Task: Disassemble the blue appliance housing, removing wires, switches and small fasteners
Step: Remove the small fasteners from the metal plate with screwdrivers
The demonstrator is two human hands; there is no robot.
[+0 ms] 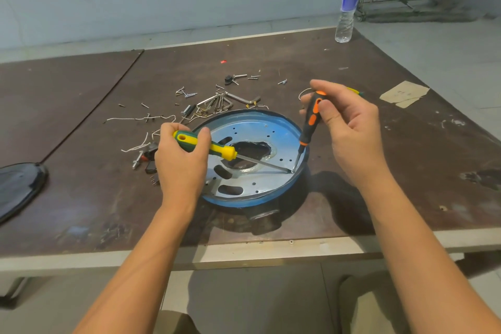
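The round blue appliance housing (282,187) lies on the brown table, its metal plate with holes and slots facing up. My left hand (180,160) grips a green-and-yellow screwdriver (217,148) whose long shaft runs right across the plate. My right hand (349,127) holds a black-and-orange screwdriver (310,122) nearly upright. Both tips meet at one spot near the plate's right rim (293,170). Loose screws (187,93), hex keys (230,100) and white wires (141,118) lie behind and left of the housing.
A black switch part and bolt (143,158) sit left of my left hand. A dark oval lid (19,187) lies at the table's left edge. A water bottle (347,8) stands at the far right corner. Taped paper (404,93) is at right.
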